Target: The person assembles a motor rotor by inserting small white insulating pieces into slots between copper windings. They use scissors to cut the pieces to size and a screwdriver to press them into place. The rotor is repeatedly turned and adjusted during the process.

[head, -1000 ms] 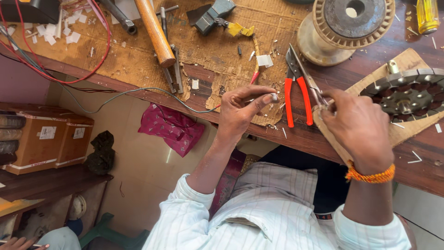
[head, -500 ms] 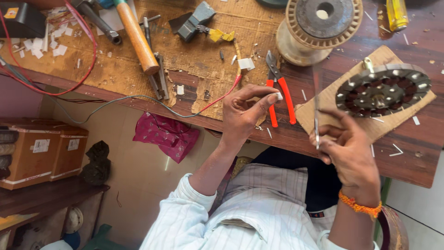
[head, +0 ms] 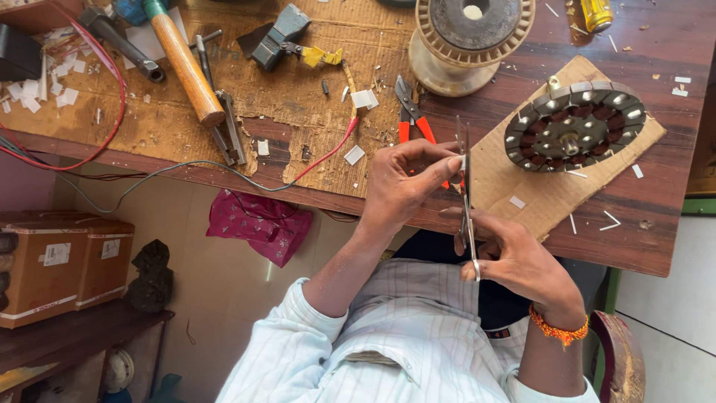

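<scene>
My right hand (head: 526,265), with an orange thread band at the wrist, grips a pair of steel scissors (head: 465,195) whose blades point up toward the table. My left hand (head: 403,185) pinches a small white strip (head: 460,160) between thumb and forefinger, right against the scissor blades. Both hands hover at the near edge of the wooden workbench (head: 656,231), above my lap. A round motor stator (head: 573,127) with a ring of slots lies on a cardboard sheet (head: 537,195) just beyond my right hand.
Red-handled pliers (head: 412,119) lie behind my left hand. Farther back stand a wire spool (head: 470,33), a wooden-handled hammer (head: 186,69), a red wire (head: 328,153) and white paper scraps (head: 354,154). Cardboard boxes (head: 67,261) and a magenta cloth (head: 257,224) sit below left.
My right hand lifted the scissors off the bench and drew back toward my body. My left hand came across with the white strip and now meets the blades.
</scene>
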